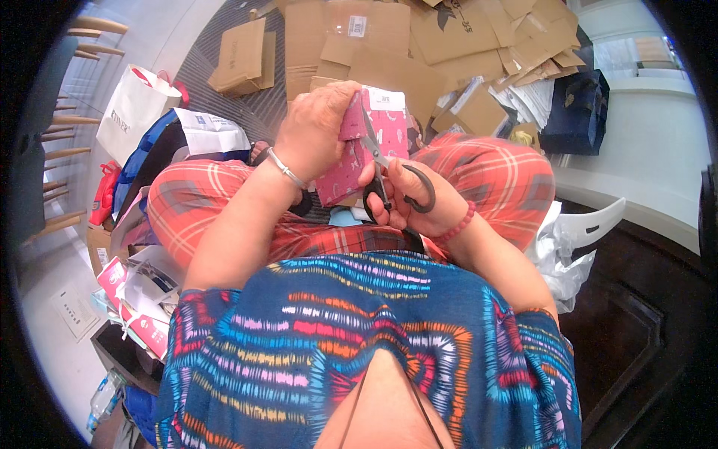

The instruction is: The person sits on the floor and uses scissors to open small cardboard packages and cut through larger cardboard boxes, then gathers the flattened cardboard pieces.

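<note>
A small pink printed cardboard box (396,132) with a white label on its upper face is held up above my lap. My left hand (317,129) grips the box's left side and far edge. In my right hand (418,193) is a pair of scissors (377,152) with dark handles, the fingers and thumb in the loops. The blades point away from me and lie against the box along its edge. Whether they cut into it I cannot tell. A silver bangle circles the left wrist and a red bead bracelet the right.
Flattened cardboard (387,73) covers the floor ahead, beside a small carton (238,56). At right stand a navy paper bag (575,112) and crumpled clear plastic (561,269). A white paper bag (137,106), a red bag (105,191) and a bin of packaging (140,314) are at left.
</note>
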`<state>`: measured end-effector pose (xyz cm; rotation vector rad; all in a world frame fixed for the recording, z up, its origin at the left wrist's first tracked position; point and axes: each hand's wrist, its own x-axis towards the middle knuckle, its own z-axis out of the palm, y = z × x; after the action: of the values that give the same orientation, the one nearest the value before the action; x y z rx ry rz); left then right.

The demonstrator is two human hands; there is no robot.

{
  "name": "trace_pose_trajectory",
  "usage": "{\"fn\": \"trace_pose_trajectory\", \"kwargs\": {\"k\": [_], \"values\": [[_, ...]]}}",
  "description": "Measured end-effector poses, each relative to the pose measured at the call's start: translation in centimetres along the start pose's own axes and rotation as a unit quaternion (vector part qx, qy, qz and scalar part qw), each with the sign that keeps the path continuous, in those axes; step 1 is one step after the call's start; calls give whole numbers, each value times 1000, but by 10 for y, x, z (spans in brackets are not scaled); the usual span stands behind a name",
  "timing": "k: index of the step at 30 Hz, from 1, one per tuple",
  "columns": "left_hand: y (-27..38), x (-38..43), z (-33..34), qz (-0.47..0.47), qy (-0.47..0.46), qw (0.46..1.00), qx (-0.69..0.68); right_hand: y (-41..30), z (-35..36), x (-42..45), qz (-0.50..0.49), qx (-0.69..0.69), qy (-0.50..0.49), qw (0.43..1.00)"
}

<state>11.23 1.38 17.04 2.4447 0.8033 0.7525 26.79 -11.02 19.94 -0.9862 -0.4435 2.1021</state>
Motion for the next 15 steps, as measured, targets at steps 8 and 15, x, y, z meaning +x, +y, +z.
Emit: {"fn": "trace_pose_trajectory", "kwargs": {"k": [8, 15], "values": [[-2, 0, 7, -5, 32, 999, 17, -3, 12, -3, 18, 113, 5, 993], [-1, -3, 12, 0, 53, 998, 21, -7, 18, -8, 27, 60, 36, 997]]}}
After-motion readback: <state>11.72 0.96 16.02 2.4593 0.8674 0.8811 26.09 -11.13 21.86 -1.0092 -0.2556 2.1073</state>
